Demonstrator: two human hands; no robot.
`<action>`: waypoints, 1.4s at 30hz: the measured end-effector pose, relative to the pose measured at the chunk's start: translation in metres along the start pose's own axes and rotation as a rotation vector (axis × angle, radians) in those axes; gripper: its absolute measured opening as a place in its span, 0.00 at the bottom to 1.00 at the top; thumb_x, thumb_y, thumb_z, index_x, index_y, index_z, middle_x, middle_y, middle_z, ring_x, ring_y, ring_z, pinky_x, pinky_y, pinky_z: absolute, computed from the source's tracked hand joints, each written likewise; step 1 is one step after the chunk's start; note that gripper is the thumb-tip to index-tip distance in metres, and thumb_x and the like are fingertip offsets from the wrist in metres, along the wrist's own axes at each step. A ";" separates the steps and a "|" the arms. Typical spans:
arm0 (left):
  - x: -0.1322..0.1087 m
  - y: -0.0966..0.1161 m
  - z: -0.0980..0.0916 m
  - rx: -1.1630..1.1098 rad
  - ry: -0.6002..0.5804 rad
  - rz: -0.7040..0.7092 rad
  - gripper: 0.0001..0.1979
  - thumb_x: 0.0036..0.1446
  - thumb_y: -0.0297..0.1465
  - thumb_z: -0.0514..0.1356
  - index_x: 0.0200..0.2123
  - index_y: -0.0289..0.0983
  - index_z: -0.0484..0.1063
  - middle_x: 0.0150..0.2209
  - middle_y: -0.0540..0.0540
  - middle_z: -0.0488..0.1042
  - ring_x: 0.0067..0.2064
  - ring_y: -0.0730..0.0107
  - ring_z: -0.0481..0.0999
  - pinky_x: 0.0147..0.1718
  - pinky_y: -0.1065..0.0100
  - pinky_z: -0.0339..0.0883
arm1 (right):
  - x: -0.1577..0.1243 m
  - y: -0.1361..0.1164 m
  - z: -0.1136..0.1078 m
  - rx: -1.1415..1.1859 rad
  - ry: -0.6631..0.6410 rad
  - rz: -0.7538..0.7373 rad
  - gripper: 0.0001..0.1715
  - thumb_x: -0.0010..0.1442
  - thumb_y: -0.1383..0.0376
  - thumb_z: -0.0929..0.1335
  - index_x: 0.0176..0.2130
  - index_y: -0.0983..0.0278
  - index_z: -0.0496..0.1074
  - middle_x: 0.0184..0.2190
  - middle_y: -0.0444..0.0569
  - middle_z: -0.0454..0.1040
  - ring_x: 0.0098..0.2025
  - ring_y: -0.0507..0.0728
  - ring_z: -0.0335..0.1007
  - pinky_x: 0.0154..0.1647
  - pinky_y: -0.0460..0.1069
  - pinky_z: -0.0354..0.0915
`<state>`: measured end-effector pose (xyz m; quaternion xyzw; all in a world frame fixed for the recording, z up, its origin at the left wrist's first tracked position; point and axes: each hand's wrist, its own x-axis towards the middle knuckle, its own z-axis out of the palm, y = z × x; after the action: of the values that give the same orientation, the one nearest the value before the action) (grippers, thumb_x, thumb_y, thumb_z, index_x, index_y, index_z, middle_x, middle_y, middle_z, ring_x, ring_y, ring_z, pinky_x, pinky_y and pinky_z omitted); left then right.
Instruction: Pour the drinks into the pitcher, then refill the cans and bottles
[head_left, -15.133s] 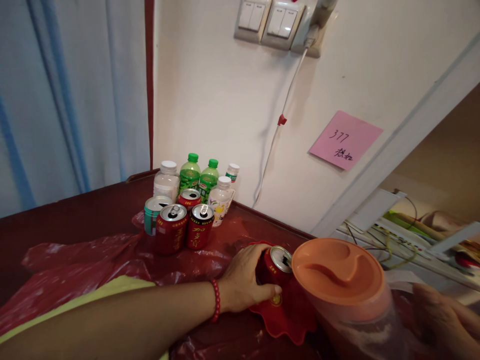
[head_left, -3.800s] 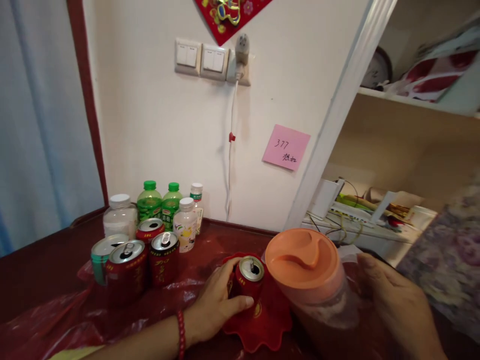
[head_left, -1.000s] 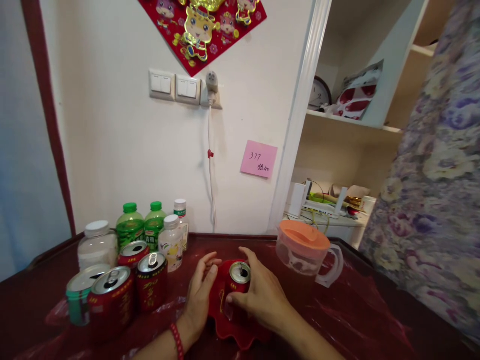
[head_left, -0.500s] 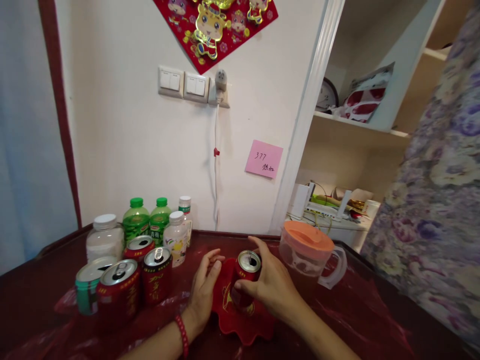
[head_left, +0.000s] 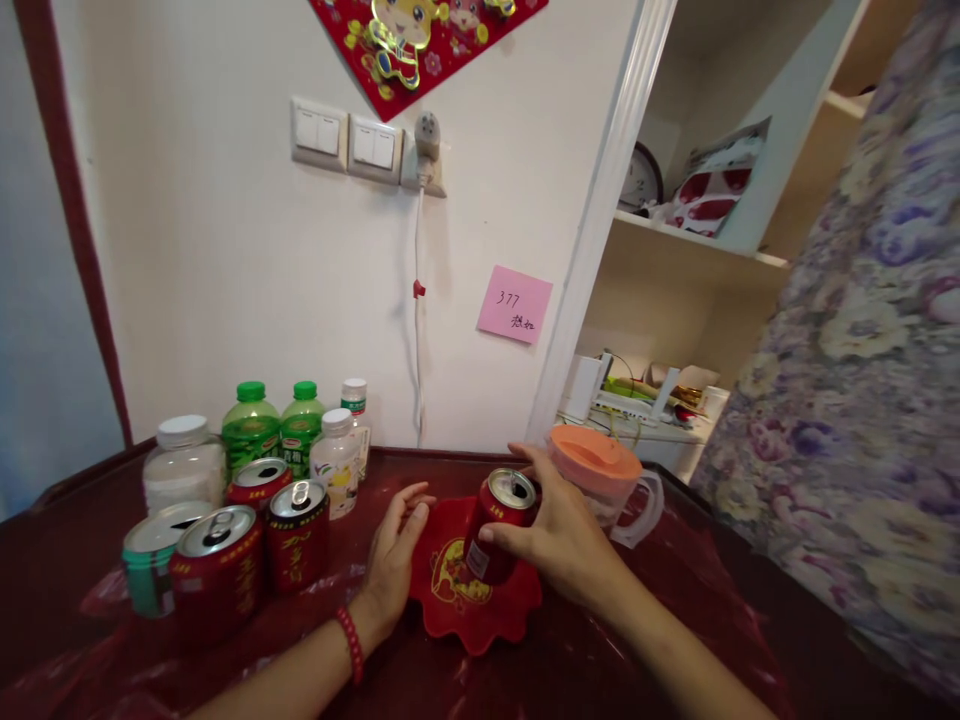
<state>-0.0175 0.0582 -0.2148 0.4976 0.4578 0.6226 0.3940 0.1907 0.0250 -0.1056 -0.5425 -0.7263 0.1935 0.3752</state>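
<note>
My right hand (head_left: 559, 535) is wrapped around an opened red drink can (head_left: 496, 525) and holds it tilted just above a red scalloped plate (head_left: 469, 600) with a gold pattern. My left hand (head_left: 391, 560) rests at the plate's left edge, fingers stretched out, and a red bead bracelet circles that wrist. A clear pitcher with an orange lid (head_left: 604, 480) stands just behind my right hand.
Several red cans (head_left: 217, 565), a teal can (head_left: 146, 565), green bottles (head_left: 251, 425) and white jars (head_left: 184, 470) cluster at the left of the red plastic-covered table (head_left: 660, 620). A pink note (head_left: 514, 304) and a cable hang on the wall. Flowered fabric (head_left: 862, 400) fills the right.
My right hand has lifted the can off the plate and tilted it to the right. The left hand stays at the plate's edge. The view has shifted slightly.
</note>
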 end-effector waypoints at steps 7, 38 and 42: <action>0.005 -0.001 -0.001 -0.005 -0.019 -0.048 0.41 0.51 0.63 0.61 0.55 0.38 0.70 0.52 0.38 0.78 0.53 0.48 0.78 0.52 0.52 0.71 | -0.033 0.002 -0.031 0.091 0.053 0.010 0.55 0.45 0.56 0.81 0.66 0.55 0.62 0.53 0.48 0.75 0.55 0.65 0.71 0.56 0.58 0.65; 0.023 -0.020 -0.009 0.122 -0.035 -0.023 0.39 0.51 0.65 0.60 0.55 0.43 0.73 0.52 0.41 0.81 0.57 0.44 0.77 0.53 0.51 0.74 | -0.093 0.209 -0.144 -0.539 0.469 0.564 0.44 0.59 0.50 0.74 0.66 0.62 0.61 0.55 0.56 0.75 0.55 0.67 0.74 0.50 0.55 0.67; 0.022 -0.015 -0.006 0.105 -0.041 -0.013 0.39 0.51 0.65 0.61 0.55 0.42 0.73 0.53 0.41 0.80 0.57 0.44 0.77 0.52 0.52 0.75 | -0.095 0.209 -0.143 -0.557 0.460 0.571 0.44 0.61 0.48 0.73 0.67 0.62 0.60 0.58 0.57 0.73 0.58 0.68 0.72 0.53 0.56 0.67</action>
<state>-0.0273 0.0817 -0.2243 0.5270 0.4849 0.5850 0.3807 0.4450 -0.0111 -0.1891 -0.8298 -0.4699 -0.0390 0.2984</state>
